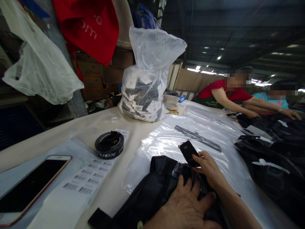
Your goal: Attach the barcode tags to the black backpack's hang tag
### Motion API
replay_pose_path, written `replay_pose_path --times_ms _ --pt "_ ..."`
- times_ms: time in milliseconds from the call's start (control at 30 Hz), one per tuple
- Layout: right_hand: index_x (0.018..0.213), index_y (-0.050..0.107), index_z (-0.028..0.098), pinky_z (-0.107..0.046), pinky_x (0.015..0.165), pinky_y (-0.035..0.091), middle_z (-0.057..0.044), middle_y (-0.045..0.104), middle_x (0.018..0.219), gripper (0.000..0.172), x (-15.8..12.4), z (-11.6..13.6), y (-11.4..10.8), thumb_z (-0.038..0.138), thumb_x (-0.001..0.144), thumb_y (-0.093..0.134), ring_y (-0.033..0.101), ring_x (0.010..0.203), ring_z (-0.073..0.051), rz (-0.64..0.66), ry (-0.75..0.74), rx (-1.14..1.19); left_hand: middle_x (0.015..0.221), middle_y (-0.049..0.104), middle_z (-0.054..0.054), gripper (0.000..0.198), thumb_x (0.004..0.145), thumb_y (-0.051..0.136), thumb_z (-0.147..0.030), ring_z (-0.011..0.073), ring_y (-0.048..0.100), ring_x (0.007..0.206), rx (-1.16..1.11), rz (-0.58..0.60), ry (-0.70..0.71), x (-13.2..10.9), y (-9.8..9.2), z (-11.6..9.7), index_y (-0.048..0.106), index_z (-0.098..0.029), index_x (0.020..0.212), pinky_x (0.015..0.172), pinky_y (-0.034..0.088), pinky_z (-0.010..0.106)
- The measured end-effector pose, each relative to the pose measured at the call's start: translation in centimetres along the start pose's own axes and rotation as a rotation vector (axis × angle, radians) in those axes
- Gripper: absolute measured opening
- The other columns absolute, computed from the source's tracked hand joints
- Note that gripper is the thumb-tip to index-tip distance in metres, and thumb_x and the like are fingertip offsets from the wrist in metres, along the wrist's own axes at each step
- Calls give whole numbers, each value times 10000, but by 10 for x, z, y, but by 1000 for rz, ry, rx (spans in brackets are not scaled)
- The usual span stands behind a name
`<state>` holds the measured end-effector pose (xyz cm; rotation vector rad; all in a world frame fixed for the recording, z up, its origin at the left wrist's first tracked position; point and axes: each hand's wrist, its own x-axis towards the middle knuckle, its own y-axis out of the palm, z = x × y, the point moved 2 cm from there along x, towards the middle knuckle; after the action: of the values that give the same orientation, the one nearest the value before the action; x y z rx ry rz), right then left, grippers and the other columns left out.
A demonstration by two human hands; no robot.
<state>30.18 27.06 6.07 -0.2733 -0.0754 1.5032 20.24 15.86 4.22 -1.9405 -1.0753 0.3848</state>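
A black leather-like item, perhaps a bag or garment, lies in front of me; I cannot tell which. My left hand rests flat on it with the fingers spread. Between the thumb and fingers of my right hand is a black hang tag with small pale print, raised just above the item's upper edge. Behind the tag, clear plastic bags lie in a flat stack, with a dark printed strip across the top one.
Left of me are a phone, barcode label sheets and a black tape roll. A clear sack of tags stands at the back. Black goods lie to the right, where a co-worker in red reaches in.
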Motion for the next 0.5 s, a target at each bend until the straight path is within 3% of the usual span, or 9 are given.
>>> replay_pose_path --times_ms 200,333,500 --pt "627 516 209 -299 572 571 25 502 644 300 1 -6 8 395 558 741 556 647 -151 34 -51 106 1458 278 249 734 869 244 -692 408 209 1369 -50 4 0 -1 -1 -1 278 -219 1430 1064 132 673" --pt "693 543 206 -327 650 586 3 573 754 365 -1 -2 12 485 566 741 602 725 -177 93 -86 191 1441 301 255 749 861 199 -704 400 238 1361 -47 -22 16 -3 -6 -5 284 -218 1425 1058 148 673" --pt "725 541 188 -312 595 569 1 597 724 362 -1 4 -3 454 574 736 616 699 -179 28 -59 136 1410 349 252 720 867 237 -693 393 257 1355 -7 -35 28 -3 -7 -5 351 -207 1386 1063 166 657"
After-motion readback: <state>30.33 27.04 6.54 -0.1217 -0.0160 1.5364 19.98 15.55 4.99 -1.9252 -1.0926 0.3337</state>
